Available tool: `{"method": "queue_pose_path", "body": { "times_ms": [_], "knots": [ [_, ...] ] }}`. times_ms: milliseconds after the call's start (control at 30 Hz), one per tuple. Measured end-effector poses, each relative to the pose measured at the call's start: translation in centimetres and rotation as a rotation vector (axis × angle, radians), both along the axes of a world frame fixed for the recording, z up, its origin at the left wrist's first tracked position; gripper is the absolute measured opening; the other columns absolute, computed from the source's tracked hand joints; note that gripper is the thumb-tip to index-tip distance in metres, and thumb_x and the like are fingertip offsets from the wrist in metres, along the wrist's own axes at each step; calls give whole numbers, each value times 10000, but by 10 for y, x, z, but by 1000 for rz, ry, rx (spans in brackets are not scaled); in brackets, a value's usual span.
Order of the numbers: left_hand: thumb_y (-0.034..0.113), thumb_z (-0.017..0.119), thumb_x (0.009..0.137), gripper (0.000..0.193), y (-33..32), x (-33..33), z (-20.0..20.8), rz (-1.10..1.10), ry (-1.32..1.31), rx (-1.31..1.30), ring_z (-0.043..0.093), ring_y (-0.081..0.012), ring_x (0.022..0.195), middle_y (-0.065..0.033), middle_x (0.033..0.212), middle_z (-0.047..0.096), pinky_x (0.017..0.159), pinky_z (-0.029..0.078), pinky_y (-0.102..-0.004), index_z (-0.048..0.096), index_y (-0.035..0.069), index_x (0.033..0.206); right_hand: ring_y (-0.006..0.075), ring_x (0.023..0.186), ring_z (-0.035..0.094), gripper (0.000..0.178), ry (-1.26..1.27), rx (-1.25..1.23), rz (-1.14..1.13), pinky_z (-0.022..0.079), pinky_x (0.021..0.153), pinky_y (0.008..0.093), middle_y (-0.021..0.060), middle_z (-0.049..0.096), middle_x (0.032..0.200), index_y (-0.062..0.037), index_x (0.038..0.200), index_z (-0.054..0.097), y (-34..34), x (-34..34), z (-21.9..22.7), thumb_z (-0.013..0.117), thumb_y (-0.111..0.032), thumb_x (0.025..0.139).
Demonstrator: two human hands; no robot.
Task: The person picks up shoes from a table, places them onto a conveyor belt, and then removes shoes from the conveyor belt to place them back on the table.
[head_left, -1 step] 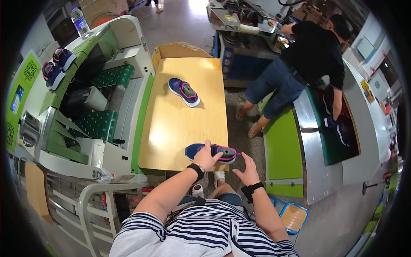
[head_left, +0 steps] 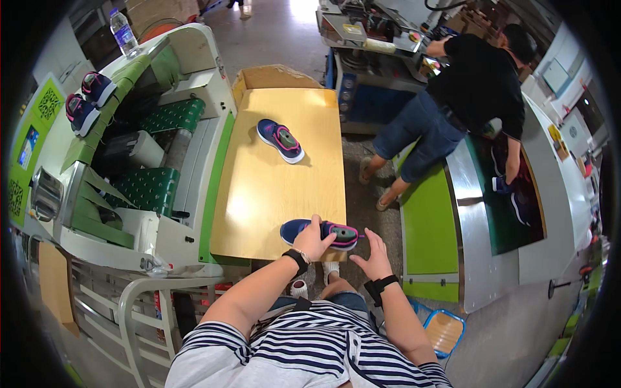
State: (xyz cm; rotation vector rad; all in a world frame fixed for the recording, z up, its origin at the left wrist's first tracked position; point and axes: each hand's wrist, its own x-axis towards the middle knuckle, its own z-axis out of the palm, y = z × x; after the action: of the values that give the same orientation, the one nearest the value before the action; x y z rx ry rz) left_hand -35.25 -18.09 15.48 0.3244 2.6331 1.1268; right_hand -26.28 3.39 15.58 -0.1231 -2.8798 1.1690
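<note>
A navy sneaker with pink trim and a white sole lies sideways at the near edge of the wooden tabletop, toe to the left. My left hand grips it across the middle, fingers over the far side and thumb on the near side. A dark green insert shows in its opening. Just beyond the heel, near a pink pull loop, my right hand is held open with thumb and fingers apart; whether a fingertip touches the loop I cannot tell. Another matching sneaker rests farther up the table, its opening also holding a dark green insert.
At left stands a white and green machine with dotted green belts; two sneakers and a water bottle sit on it. On the right a co-worker reaches over another machine with shoes on its dark belt.
The whole view has shifted very slightly. Both hands and the sneakers keep the same places relative to each other.
</note>
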Motion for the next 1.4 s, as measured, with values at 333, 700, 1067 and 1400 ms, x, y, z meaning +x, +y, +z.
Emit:
{"method": "queue_pose_path", "body": {
  "times_ms": [333, 700, 1067, 1400],
  "knots": [
    [77, 536, 874, 312, -36, -42, 10, 139, 147, 3, 624, -458, 919, -294, 980, 625, 826, 502, -499, 457, 0, 1166, 366, 1041, 601, 702, 6, -12, 679, 485, 903, 429, 178, 630, 1106, -104, 1361, 532, -23, -110, 8, 796, -330, 751],
    [109, 502, 931, 258, -101, -38, 34, 518, -189, 209, 664, -317, 773, -209, 850, 666, 727, 511, -392, 482, 3, 1166, 393, 1240, 504, 731, 174, -18, 827, 387, 1082, 438, 249, 553, 1297, 16, 1382, 456, -85, -331, 24, 758, -351, 827],
    [132, 555, 979, 213, -106, -15, 35, 756, -203, 434, 624, -122, 786, -65, 881, 683, 728, 501, -271, 628, -40, 1081, 472, 1089, 595, 865, -41, -105, 608, 489, 926, 472, 307, 598, 1227, -100, 1509, 265, -146, -408, -53, 723, -223, 786],
    [118, 549, 968, 252, -103, -15, 38, 639, -208, 468, 638, -141, 826, -93, 898, 704, 771, 510, -283, 655, -51, 1123, 410, 1243, 530, 833, -243, -198, 897, 428, 1042, 406, 300, 526, 1315, -8, 1477, 304, -51, -255, -9, 739, -75, 769]
  ]
}}
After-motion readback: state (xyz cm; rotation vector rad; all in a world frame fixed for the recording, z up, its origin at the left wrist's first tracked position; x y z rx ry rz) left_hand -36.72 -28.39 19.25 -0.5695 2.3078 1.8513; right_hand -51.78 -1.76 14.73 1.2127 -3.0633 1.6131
